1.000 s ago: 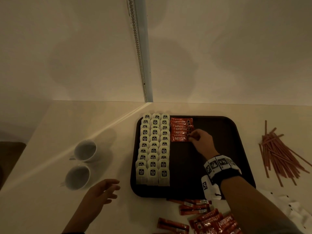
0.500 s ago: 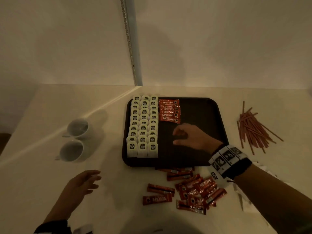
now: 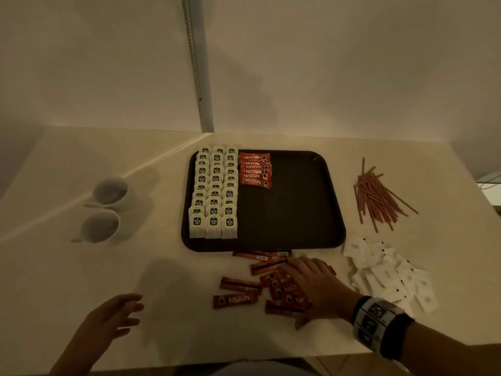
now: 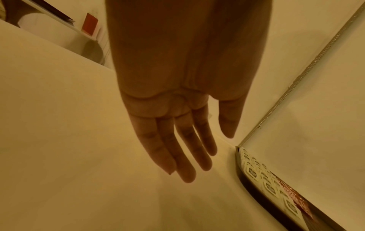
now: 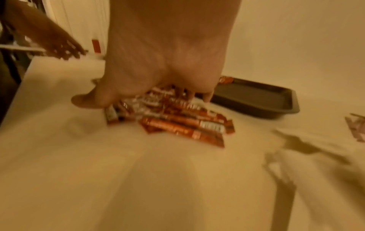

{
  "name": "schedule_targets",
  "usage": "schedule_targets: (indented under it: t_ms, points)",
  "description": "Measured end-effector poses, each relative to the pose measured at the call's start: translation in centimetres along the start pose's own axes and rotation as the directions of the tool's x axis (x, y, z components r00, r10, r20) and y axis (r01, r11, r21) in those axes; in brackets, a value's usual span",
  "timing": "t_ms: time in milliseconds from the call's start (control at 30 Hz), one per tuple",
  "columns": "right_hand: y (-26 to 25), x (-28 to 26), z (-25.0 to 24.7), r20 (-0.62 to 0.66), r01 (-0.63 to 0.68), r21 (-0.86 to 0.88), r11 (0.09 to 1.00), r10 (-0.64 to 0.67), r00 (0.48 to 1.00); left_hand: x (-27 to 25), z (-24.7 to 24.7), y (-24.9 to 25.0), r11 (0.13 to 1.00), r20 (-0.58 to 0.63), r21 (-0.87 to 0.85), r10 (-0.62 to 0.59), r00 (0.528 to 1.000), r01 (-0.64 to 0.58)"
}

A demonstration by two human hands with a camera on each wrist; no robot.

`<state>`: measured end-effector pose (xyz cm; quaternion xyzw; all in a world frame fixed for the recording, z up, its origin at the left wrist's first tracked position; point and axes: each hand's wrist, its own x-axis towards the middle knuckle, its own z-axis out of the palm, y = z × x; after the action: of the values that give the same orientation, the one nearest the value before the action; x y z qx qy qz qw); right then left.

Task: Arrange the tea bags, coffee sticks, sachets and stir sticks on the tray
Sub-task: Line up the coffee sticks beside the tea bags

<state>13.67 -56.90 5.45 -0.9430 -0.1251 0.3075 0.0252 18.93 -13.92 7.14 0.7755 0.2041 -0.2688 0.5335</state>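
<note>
- Your left hand: nearest item, low left over the bare table; fingers straight and slightly spread, holding nothing. Its forearm is cut off by the frame edge.
- Your right hand: palm down on the loose coffee sticks lying on the table in front of the tray; fingers spread flat over them. The palm hides its fingertips in the right wrist view, which is blurred, so you cannot tell whether any stick is pinched.
- Loose coffee sticks: red, scattered and overlapping; several lie hidden under your right hand, and a few touch the tray's near rim.
- Sachets: white heap on the table to the right of your right hand; print too small to read.
- Tray: dark, rounded corners, mid-table. Tea bags fill its left side in three overlapping rows. Coffee sticks on the tray sit in a short overlapped column just beside them at the far edge.
- Stir sticks: brown loose bundle on the table, right of the tray, apart from it.
- Two white cups: left of the tray, well apart; dim and soft-edged.
- Surface and room: pale table against a pale wall; vertical metal strip runs up the wall behind the tray; lighting low and yellowish.
</note>
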Motion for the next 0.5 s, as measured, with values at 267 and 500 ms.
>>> schedule_targets:
  t_ms: [267,500]
  points:
    - [-1.7,1.4,0.1,-0.066,0.031,0.030,0.999,-0.029,0.997,-0.6,-0.2,0.6,0.999,-0.007,0.017,0.027,1.000,-0.027]
    - [-3.0,2.5,-0.9,-0.092,0.067,0.095,0.993,-0.058,0.994,-0.5,-0.3,0.4,0.999,-0.001,0.010,0.037,0.999,-0.037]
